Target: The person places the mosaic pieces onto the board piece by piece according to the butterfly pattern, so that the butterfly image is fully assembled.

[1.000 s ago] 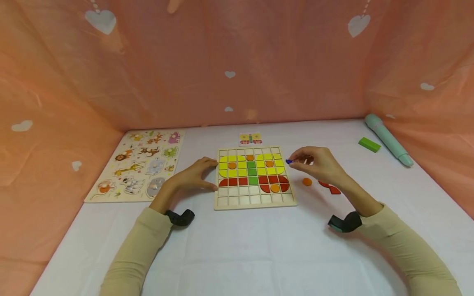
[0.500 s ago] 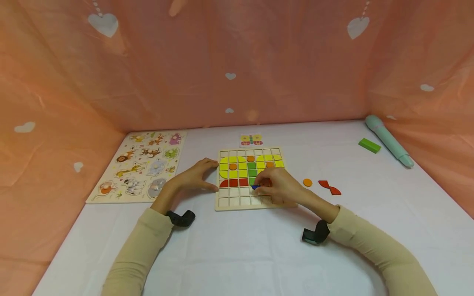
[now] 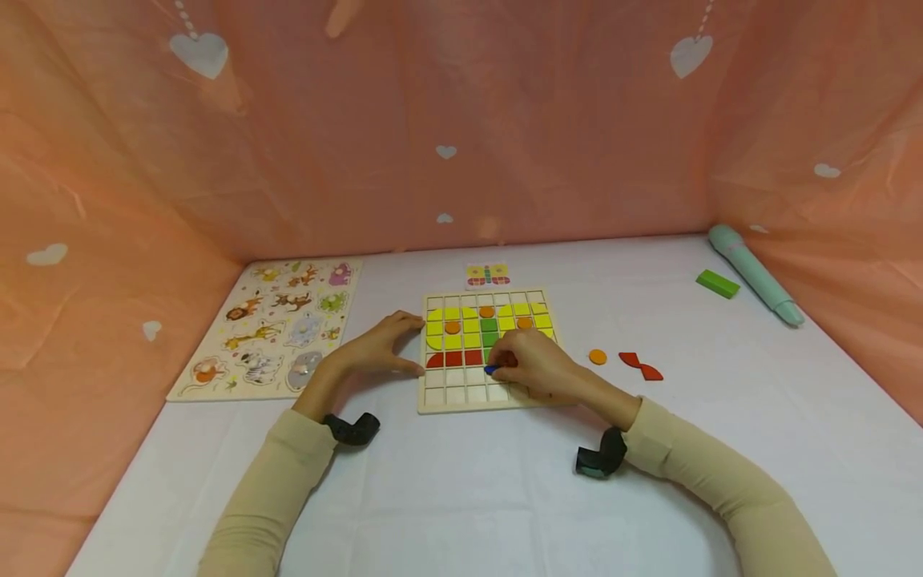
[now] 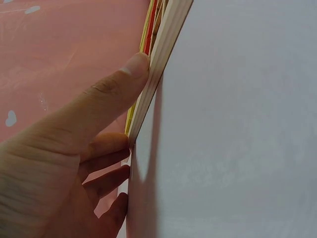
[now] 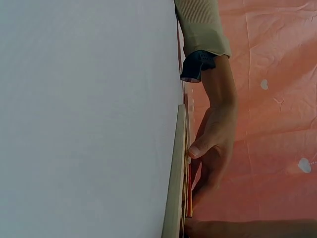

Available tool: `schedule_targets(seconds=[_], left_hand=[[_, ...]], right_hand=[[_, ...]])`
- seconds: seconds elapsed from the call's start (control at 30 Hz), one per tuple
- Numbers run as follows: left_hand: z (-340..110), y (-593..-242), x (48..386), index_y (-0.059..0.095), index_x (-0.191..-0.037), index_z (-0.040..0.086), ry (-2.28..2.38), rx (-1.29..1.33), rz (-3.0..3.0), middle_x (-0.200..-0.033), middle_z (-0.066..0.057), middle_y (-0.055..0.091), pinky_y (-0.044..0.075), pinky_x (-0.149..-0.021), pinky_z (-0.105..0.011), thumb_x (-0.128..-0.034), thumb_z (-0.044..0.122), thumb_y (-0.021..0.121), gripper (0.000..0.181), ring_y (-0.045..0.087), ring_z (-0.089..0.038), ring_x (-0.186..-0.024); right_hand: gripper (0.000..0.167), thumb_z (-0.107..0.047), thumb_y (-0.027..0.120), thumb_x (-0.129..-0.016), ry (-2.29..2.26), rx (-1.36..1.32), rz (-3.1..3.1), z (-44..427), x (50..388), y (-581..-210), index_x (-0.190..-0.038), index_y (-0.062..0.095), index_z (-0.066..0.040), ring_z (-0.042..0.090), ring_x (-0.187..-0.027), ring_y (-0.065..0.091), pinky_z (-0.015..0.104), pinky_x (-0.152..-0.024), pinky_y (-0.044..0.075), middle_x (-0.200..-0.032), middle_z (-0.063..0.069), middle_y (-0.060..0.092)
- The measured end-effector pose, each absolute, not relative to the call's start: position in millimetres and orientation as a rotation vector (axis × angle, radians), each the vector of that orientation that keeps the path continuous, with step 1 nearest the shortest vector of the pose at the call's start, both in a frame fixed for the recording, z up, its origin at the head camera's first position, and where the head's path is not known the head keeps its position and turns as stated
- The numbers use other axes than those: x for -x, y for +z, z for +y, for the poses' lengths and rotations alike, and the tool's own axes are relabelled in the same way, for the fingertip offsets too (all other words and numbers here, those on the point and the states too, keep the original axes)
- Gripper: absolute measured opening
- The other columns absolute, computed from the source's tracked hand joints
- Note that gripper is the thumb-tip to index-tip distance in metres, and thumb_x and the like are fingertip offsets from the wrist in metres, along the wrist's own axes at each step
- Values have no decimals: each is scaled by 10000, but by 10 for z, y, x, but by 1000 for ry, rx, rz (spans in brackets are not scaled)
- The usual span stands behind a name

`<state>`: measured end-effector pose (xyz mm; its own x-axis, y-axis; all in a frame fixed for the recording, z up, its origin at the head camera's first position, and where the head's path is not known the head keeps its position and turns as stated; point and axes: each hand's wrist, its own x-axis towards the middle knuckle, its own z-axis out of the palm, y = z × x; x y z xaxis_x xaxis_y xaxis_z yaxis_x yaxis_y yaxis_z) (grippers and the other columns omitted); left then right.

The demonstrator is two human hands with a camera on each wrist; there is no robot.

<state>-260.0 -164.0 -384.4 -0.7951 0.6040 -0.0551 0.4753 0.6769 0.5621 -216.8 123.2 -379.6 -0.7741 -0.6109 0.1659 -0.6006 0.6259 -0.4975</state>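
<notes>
In the head view a wooden grid board [image 3: 469, 407] lies mid-table, with yellow, red, green and orange pieces set in its cells. My right hand [image 3: 537, 367] pinches a small blue piece [image 3: 491, 370] over the board, just below the green column; the hand covers the red pieces on that side. My left hand [image 3: 378, 344] rests against the board's left edge, thumb and fingers spread. The left wrist view shows this thumb [image 4: 111, 89] touching the wooden side. In the right wrist view the left hand [image 5: 218, 136] appears across the board.
Right of the board lie an orange disc [image 3: 598, 357] and two red pieces [image 3: 641, 366]. A butterfly pattern card [image 3: 487, 276] is behind it. An animal puzzle board [image 3: 238, 389] lies left. Far right are a green block [image 3: 717, 284] and a mint microphone-like object [image 3: 753, 272].
My right hand has carried the blue piece leftward from beside the board to over its middle, then slightly nearer me. The left hand has stayed at the edge.
</notes>
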Motion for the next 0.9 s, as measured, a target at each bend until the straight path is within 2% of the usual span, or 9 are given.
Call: schedule_targets(seconds=[0.4,0.7,0.9], left_hand=[[-1638,-3830,2579,390,-1380,-6,791,-851,2653,-1387,-164,379,208,-1127,-474,-731,319,793,830,306,-315,-1319],[-1645,-3822,2572,380,-1387,-11,789,-851,2654,-1400,-168,366,208,-1126,-477,-729,349,791,854,297,-317,-1324],[-1646,-3820,2574,383,-1384,-22,800,-870,2652,-1401,-175,364,196,-1132,-467,-725,337,795,856,287,-322,-1334]], right_hand=[[68,-103,726,-807,-883,949,2779,1222,2153,-3738,-869,716,-80,89,-688,551,204,-628,499,-768,-54,647],[93,-104,748,-784,-912,973,2786,1213,2183,-3739,-858,708,-66,90,-677,545,200,-602,496,-753,-53,643],[132,-113,767,-763,-967,1050,2821,1337,2219,-3579,-855,694,-52,104,-689,540,215,-612,490,-762,-23,642]])
